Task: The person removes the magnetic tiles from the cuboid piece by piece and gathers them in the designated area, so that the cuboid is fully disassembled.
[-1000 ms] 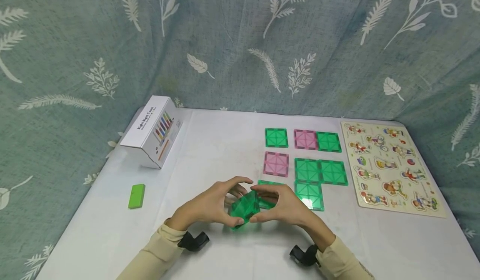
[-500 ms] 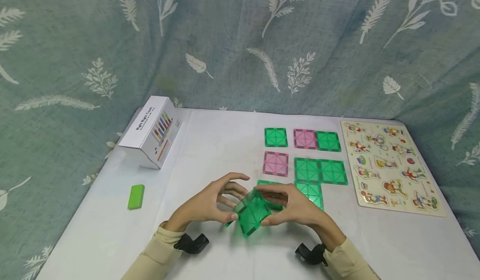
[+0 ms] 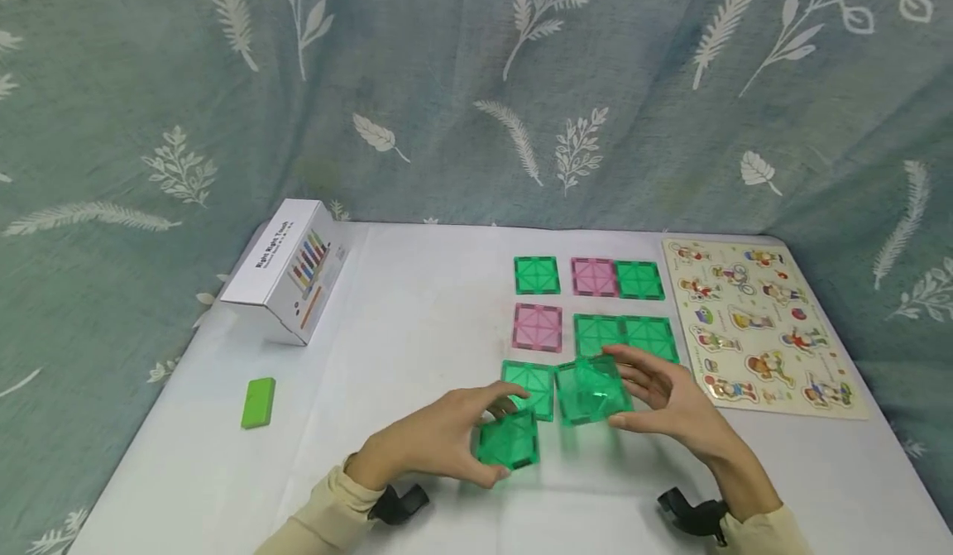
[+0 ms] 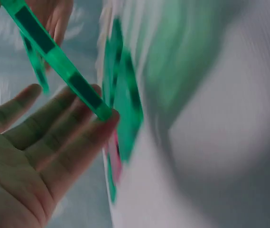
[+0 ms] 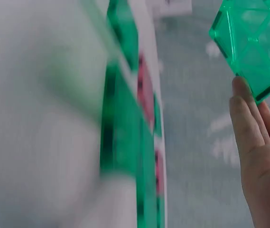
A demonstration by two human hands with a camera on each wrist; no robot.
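My left hand [image 3: 439, 435] pinches a green magnetic tile [image 3: 509, 441] by its edges, tilted above the white table. In the left wrist view, that tile [image 4: 56, 59] appears edge-on against a fingertip. My right hand [image 3: 673, 402] holds another green magnetic tile [image 3: 591, 391] between thumb and fingers, farther right. The right wrist view shows the fingers at the lower edge of this tile [image 5: 253, 45]. Just beyond the left hand's tile lies a flat green tile [image 3: 530, 388]. The right hand's tile hides part of the laid-out tiles behind it.
Several green tiles [image 3: 649, 337] and pink tiles [image 3: 537, 327] lie flat beyond the hands. A picture puzzle board [image 3: 759, 327] is at the right. On the left stand a white box [image 3: 290, 270] and a small green block [image 3: 258, 403]. A patterned curtain [image 3: 447, 92] hangs behind the table.
The hands were close together around green tiles. They have moved apart, the right hand going right with one tile while the left keeps another. The head view has shifted slightly.
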